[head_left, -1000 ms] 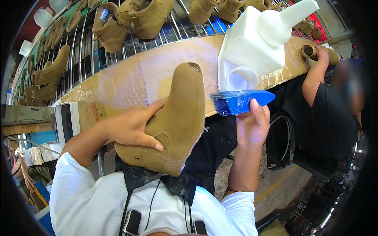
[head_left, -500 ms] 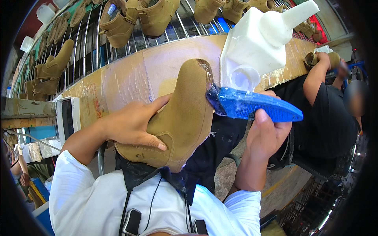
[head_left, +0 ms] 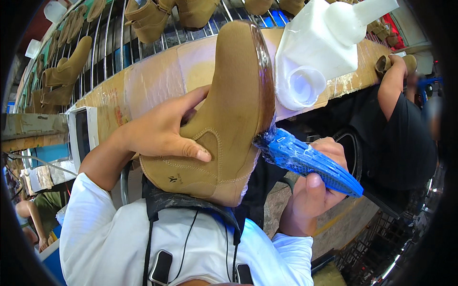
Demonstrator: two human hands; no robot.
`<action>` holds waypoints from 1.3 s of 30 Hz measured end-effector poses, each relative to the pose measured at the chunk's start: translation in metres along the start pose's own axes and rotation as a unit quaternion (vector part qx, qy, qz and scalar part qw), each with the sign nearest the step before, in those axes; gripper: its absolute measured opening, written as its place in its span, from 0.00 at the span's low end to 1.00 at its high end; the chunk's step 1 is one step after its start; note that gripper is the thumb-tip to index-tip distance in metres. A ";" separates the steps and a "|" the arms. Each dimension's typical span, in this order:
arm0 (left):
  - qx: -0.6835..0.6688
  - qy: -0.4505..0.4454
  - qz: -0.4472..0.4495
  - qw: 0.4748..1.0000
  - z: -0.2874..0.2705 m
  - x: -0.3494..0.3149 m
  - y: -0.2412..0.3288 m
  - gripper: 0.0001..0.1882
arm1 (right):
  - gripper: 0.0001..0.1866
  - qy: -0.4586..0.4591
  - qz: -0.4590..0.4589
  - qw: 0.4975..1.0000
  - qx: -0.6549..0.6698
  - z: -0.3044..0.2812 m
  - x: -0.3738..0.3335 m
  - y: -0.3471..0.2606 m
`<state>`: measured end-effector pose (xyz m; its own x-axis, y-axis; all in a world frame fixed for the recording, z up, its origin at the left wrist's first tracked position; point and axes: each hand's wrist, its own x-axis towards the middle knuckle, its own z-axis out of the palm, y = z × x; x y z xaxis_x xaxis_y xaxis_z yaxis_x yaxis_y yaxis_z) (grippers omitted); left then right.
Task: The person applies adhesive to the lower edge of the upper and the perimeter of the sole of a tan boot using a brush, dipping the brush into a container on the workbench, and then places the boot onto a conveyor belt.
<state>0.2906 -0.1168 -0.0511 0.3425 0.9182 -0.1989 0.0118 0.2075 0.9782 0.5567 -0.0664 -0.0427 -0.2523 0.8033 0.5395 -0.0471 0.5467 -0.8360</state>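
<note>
My left hand [head_left: 167, 126] grips a tan suede ankle boot [head_left: 229, 105] around its shaft, with the thumb on the near side. The boot is tilted with its toe pointing away and its bottom edge facing right. A wet, shiny brown band [head_left: 265, 71] runs along that edge from the toe to the middle. In my right hand [head_left: 317, 183] is a blue-handled brush [head_left: 310, 162], pinched between thumb and fingers. Dark, wet bristles touch the boot's bottom edge near the middle. The boot's far side is hidden.
Beyond the boot stands a white plastic bottle [head_left: 317, 52] with a spout and a small cup-like opening [head_left: 303, 88], on a cardboard-covered bench [head_left: 157, 71]. More tan boots [head_left: 148, 21] sit on a metal rack [head_left: 107, 52]. At right, a co-worker in black [head_left: 400, 148] handles another boot.
The brush has moved along the boot's edge from near the toe toward me, leaving a wet brown band. The boot is raised nearer to the camera.
</note>
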 end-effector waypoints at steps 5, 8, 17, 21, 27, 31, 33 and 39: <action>-0.085 0.014 -0.005 0.996 0.002 0.003 0.006 0.52 | 0.15 -0.009 0.000 1.000 -0.015 -0.001 -0.010 -0.003; -0.111 0.024 -0.015 0.993 0.004 0.003 0.008 0.52 | 0.15 -0.026 -0.011 0.999 -0.041 -0.003 -0.012 -0.008; -0.160 0.044 -0.024 0.986 0.006 0.004 0.011 0.51 | 0.10 -0.088 -0.103 0.982 -0.131 -0.007 0.002 -0.022; -0.158 0.051 -0.025 0.986 0.003 0.003 0.006 0.49 | 0.10 -0.121 -0.076 0.983 -0.115 -0.016 0.005 -0.023; -0.163 0.063 -0.040 0.984 0.004 0.003 0.007 0.48 | 0.14 -0.128 -0.013 0.991 -0.032 -0.022 0.018 -0.017; -0.160 0.051 -0.057 0.984 0.007 0.005 0.012 0.47 | 0.13 -0.121 -0.057 0.990 -0.041 -0.011 0.026 -0.015; -0.163 0.047 -0.061 0.984 0.008 0.005 0.013 0.46 | 0.13 -0.120 -0.065 0.989 -0.053 -0.009 0.029 -0.014; -0.153 0.053 -0.056 0.985 0.006 0.007 0.007 0.45 | 0.14 -0.091 -0.080 0.985 -0.119 -0.003 0.027 -0.013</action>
<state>0.2983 -0.1112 -0.0452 0.2550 0.9102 -0.3263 -0.2455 0.3873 0.8887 0.5538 -0.0509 -0.0173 -0.4309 0.6579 0.6177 0.1217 0.7206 -0.6826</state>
